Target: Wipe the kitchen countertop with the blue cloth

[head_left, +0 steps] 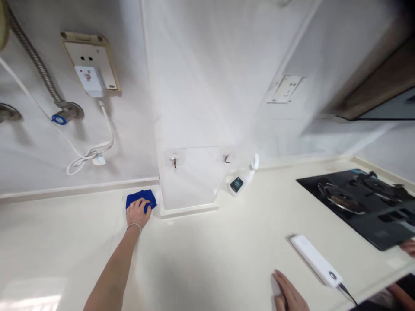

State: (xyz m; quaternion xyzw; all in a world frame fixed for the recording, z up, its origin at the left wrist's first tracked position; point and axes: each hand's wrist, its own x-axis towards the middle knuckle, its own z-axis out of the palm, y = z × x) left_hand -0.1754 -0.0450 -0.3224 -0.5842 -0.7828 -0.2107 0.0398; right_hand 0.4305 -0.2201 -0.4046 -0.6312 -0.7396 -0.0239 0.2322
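Head: left hand (137, 213) half-curled over cloth (143, 195)

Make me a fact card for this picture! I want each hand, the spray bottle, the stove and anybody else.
Left hand: fingers bent over the blue cloth
Right hand: nothing seen in it; partly cut off
Nearest right hand: long white device with a dark cable
Spray bottle: on the pale counter
Stove: black, at the right
Somebody else: part of another person's hand, right edge

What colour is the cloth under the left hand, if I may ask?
The cloth is deep blue, clearest in the head view.
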